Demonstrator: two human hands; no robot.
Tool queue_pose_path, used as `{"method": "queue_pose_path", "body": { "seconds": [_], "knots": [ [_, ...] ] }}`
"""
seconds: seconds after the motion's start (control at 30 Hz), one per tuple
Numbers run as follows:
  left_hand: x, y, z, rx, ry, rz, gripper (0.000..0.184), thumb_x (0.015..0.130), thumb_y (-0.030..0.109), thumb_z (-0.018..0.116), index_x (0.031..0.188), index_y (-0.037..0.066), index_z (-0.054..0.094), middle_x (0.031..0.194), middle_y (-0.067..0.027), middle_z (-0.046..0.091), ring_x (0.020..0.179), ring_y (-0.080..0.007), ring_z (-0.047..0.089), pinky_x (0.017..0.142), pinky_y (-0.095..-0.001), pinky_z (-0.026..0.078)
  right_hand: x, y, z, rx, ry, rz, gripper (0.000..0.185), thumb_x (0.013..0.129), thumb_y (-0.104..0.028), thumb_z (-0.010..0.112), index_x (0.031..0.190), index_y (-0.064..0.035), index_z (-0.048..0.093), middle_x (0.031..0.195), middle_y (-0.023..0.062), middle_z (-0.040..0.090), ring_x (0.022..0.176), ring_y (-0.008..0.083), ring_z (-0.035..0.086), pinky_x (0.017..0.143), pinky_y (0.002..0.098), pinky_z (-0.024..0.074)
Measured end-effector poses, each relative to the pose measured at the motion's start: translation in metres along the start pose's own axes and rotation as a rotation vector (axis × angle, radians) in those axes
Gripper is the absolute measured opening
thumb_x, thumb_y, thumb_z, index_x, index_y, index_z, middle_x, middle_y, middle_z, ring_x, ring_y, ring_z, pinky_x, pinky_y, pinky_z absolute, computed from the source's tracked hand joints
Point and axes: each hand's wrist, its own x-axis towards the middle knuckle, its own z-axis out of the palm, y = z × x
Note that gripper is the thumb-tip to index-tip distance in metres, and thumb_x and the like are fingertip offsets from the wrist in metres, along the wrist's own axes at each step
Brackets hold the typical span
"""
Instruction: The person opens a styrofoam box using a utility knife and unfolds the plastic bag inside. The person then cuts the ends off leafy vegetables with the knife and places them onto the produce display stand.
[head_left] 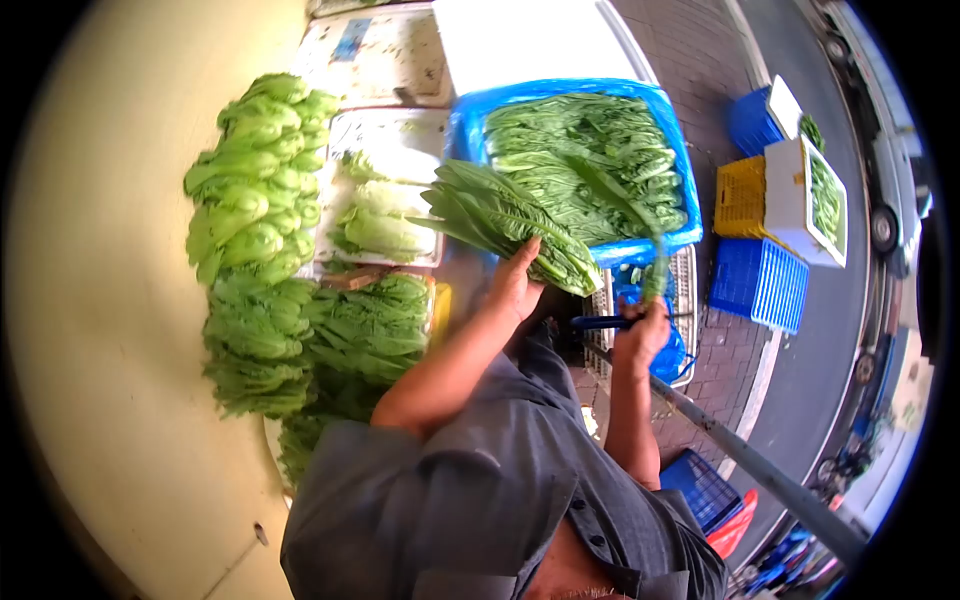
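My left hand [520, 285] is wrapped round a bunch of long leafy greens [510, 220], held in front of the blue-lined box [690, 165]. More of the same greens [570, 135] lie packed in rows inside that box. To the right, my right hand [645, 330] is closed round the lower end of a single leafy stalk [655, 275], which is blurred and reaches up over the box. A dark blue handle-like object [600, 322] shows at the same hand; what it belongs to is unclear.
Pale green heads [250, 200] and darker leafy bunches [365, 325] are stacked on the left. A white tray [385, 125] holds pale cabbages. Below the box is a white crate [685, 290]. A metal pole [740, 445] slants at right, near blue crates [760, 285] and the road.
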Motion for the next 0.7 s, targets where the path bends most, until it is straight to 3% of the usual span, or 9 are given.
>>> {"method": "queue_pose_path", "body": {
  "seconds": [0.07,0.23,0.33,0.37,0.43,0.5,0.53,0.6,0.7],
  "knots": [
    [-0.007,0.016,0.003,0.025,0.029,0.074,0.051,0.083,0.012,0.079,0.128,0.007,0.055,0.12,-0.0057,0.063,0.11,-0.0227,0.06,0.098,-0.0432,0.049,0.035,0.005,-0.032,0.135,0.085,0.0,0.02,0.099,-0.025,0.053,0.09,-0.0071,0.051,0.067,0.0008,0.043,0.055,0.0144,0.042,0.076,0.0421,0.0536],
    [-0.034,0.046,-0.051,0.178,-0.003,0.121,0.049,0.078,0.005,0.079,0.123,0.004,0.06,0.117,-0.0059,0.066,0.109,-0.0196,0.061,0.096,-0.0365,0.048,0.109,0.076,-0.127,-0.051,0.597,0.193,0.039,0.1,-0.029,0.055,0.106,0.0087,0.052,0.095,0.0155,0.053,0.06,0.0266,0.051,0.06,0.04,0.0544],
    [-0.079,0.066,-0.074,0.224,0.017,0.266,0.048,0.079,0.006,0.079,0.123,0.004,0.06,0.116,-0.0051,0.065,0.108,-0.0185,0.061,0.095,-0.0347,0.048,0.113,0.131,-0.163,-0.338,0.409,0.273,0.046,0.1,-0.036,0.056,0.105,0.0097,0.051,0.09,0.0152,0.053,0.061,0.0275,0.051,0.056,0.0404,0.0532],
    [-0.1,0.073,-0.082,0.21,0.077,0.296,0.048,0.08,0.005,0.077,0.124,0.004,0.059,0.117,-0.0056,0.065,0.109,-0.0181,0.061,0.095,-0.0349,0.047,0.103,0.138,-0.153,-0.4,0.347,0.304,0.046,0.097,-0.039,0.061,0.092,0.0048,0.048,0.069,0.0107,0.048,0.057,0.0239,0.047,0.057,0.0411,0.0512],
    [-0.139,0.073,-0.121,0.212,0.229,0.343,0.045,0.079,0.003,0.075,0.122,0.004,0.061,0.118,-0.0056,0.066,0.108,-0.0195,0.062,0.094,-0.0346,0.048,0.118,0.158,-0.161,-0.534,0.129,0.368,0.042,0.097,-0.039,0.061,0.098,0.0026,0.051,0.076,0.0101,0.05,0.056,0.0205,0.045,0.057,0.0396,0.0502],
    [-0.202,0.081,-0.169,1.414,0.4,0.797,0.039,0.076,0.0,0.072,0.114,0.005,0.066,0.12,-0.0155,0.064,0.11,-0.0305,0.062,0.095,-0.0382,0.048,0.124,0.16,-0.137,-0.594,0.075,0.387,0.04,0.097,-0.038,0.061,0.103,0.0004,0.053,0.082,0.0094,0.051,0.055,0.0178,0.043,0.058,0.0386,0.0498],
    [-0.228,0.076,-0.197,1.695,0.471,0.928,0.038,0.073,-0.002,0.07,0.11,0.008,0.069,0.124,-0.0236,0.061,0.114,-0.0398,0.06,0.097,-0.0406,0.048,0.126,0.16,-0.123,-0.62,0.052,0.394,0.039,0.097,-0.038,0.061,0.105,-0.0008,0.055,0.085,0.009,0.052,0.054,0.0165,0.043,0.058,0.0382,0.0497],
    [-0.256,0.061,-0.225,0.551,1.031,0.666,0.045,0.075,-0.001,0.071,0.119,0.006,0.064,0.124,-0.0204,0.063,0.114,-0.0359,0.061,0.097,-0.0419,0.048,0.131,0.159,-0.104,-0.7,0.009,0.409,0.039,0.096,-0.038,0.063,0.11,-0.0024,0.055,0.088,0.0087,0.052,0.054,0.0145,0.042,0.059,0.038,0.05],
    [-0.301,0.057,-0.278,0.186,0.997,0.805,0.05,0.084,0.007,0.072,0.129,0.001,0.052,0.119,-0.0125,0.064,0.107,-0.029,0.064,0.089,-0.0417,0.054,0.142,0.166,-0.093,-0.776,-0.056,0.422,0.045,0.095,-0.039,0.064,0.117,-0.0005,0.054,0.099,0.0125,0.055,0.052,0.015,0.043,0.057,0.0372,0.0499]
  ]
}}
